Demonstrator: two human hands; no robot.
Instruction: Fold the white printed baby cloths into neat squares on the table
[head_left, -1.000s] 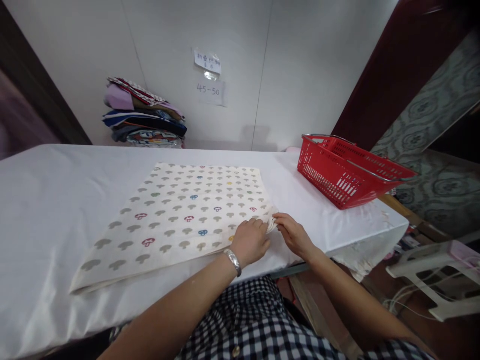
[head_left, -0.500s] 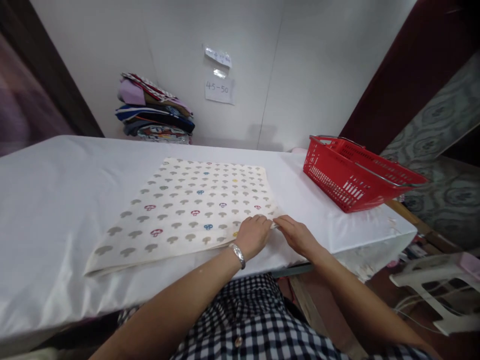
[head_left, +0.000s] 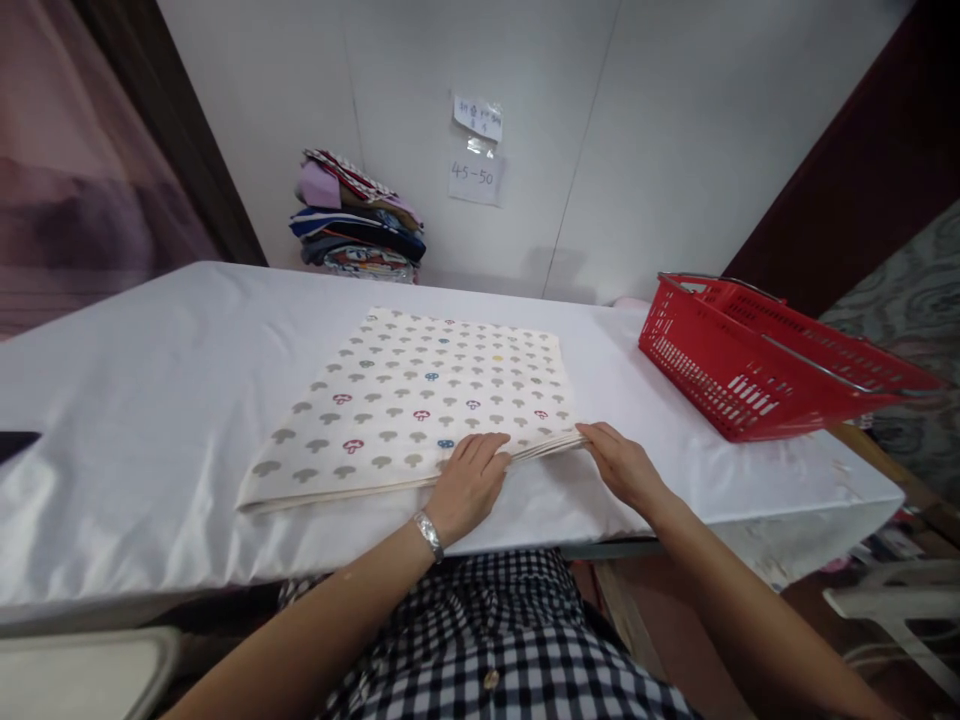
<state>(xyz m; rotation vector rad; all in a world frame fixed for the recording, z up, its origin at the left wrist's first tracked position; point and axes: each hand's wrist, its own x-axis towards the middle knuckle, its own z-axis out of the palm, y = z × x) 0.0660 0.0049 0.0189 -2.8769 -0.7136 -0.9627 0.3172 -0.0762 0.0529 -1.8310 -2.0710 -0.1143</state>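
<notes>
Clearly, the cloth (head_left: pixel 409 385) lay forward-left of my right hand (head_left: pixel 619 466), pinched on its corner, but I couldn't tell whether my left hand (head_left: pixel 469 486) gripped.

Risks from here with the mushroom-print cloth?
Layers of the mushroom-print cloth could slip out of line: several edges show between the left hand and right hand. A tug at the near right corner, where the right hand grips, might also ruck the wrinkled white tablecloth underneath.

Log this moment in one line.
left hand: on near edge of mushroom-print cloth | right hand: holding its near right corner | red basket: right of cloth
</notes>
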